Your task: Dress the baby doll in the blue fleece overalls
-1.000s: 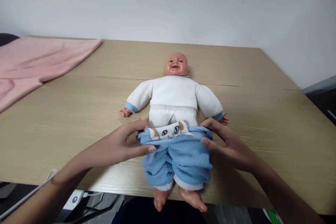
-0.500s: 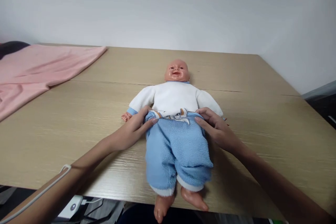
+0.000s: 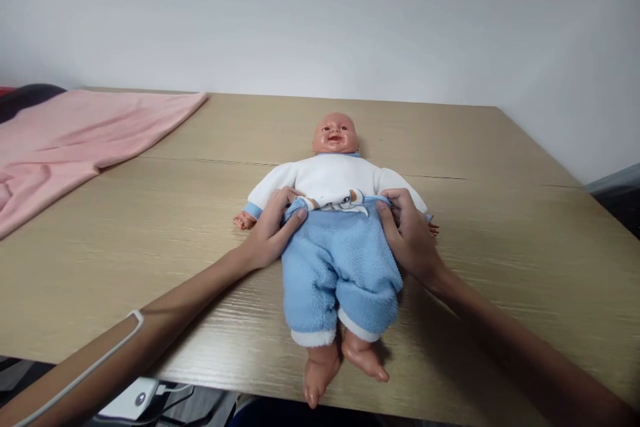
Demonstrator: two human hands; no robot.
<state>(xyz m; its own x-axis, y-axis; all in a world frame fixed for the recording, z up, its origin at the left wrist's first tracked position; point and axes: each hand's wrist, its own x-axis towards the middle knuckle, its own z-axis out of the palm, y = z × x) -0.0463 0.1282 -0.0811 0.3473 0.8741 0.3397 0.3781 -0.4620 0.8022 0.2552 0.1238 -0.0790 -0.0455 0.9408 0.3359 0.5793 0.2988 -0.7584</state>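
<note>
A baby doll lies on its back on the wooden table, head away from me, bare feet near the front edge. It wears a white fleece top with blue cuffs and blue fleece trousers with white hems. My left hand pinches the trouser waistband at the doll's hip, thumb in front. On the other hip, my right hand grips the same waistband, thumb on the outside and fingers partly hidden behind cloth. A cartoon print on the top bunches between both hands at the waist.
A pink cloth is spread over the table's left side, with a dark rounded object behind it. A white cable runs along my left forearm. Below the front edge sits a white device with cords. A plain wall rises behind the table.
Both hands have moved up toward the doll's chest, pulling the waistband higher. The trouser legs have risen, showing more of the ankles, and the feet have shifted away from me.
</note>
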